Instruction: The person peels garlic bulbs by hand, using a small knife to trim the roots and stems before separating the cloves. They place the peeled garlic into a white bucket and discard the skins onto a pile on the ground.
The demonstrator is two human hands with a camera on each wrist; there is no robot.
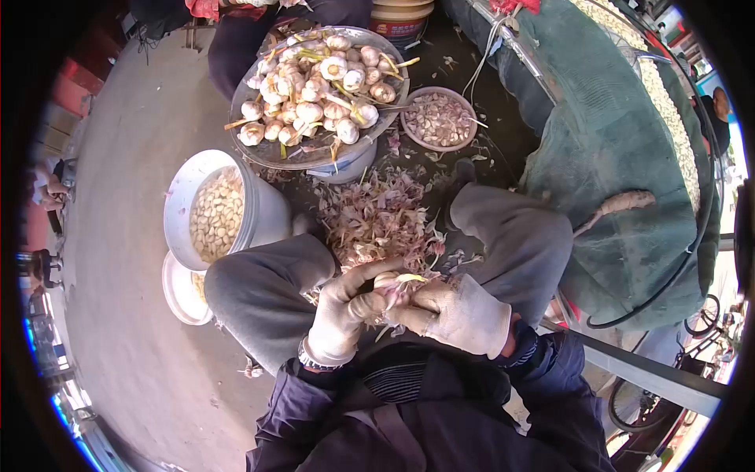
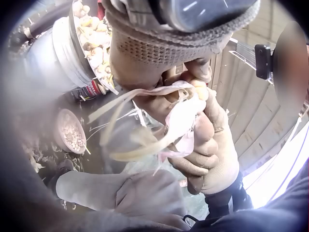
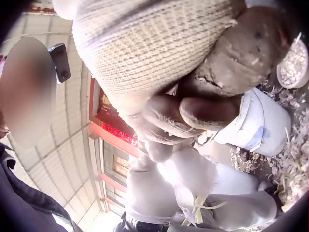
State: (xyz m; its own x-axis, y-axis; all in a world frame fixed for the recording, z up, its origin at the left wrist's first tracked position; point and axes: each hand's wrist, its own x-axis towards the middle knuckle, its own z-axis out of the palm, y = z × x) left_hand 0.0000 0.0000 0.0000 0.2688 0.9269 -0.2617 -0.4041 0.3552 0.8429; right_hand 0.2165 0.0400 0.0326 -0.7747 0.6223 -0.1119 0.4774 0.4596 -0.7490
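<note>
In the head view both gloved hands meet over the lap around a partly peeled garlic bulb [image 1: 399, 291]. The left hand [image 1: 342, 315] pinches its left side between thumb and fingers. The right hand [image 1: 464, 315] grips the other side, fingers curled. In the left wrist view, loose pinkish skin and a pale stem [image 2: 140, 152] hang from the bulb [image 2: 186, 118], with the right hand [image 2: 217, 159] below it and the left hand [image 2: 145, 72] above. The right wrist view shows the right hand [image 3: 164, 63] with curled fingers; the bulb is mostly hidden there.
A wide pan [image 1: 314, 161] heaped with garlic bulbs stands ahead. A bucket [image 1: 267, 212] of peeled cloves is at the left, a small bowl [image 1: 440, 147] of cloves beyond. Skins [image 1: 377, 212] lie between the knees. Green cloth [image 1: 605, 181] hangs at the right; another person sits opposite.
</note>
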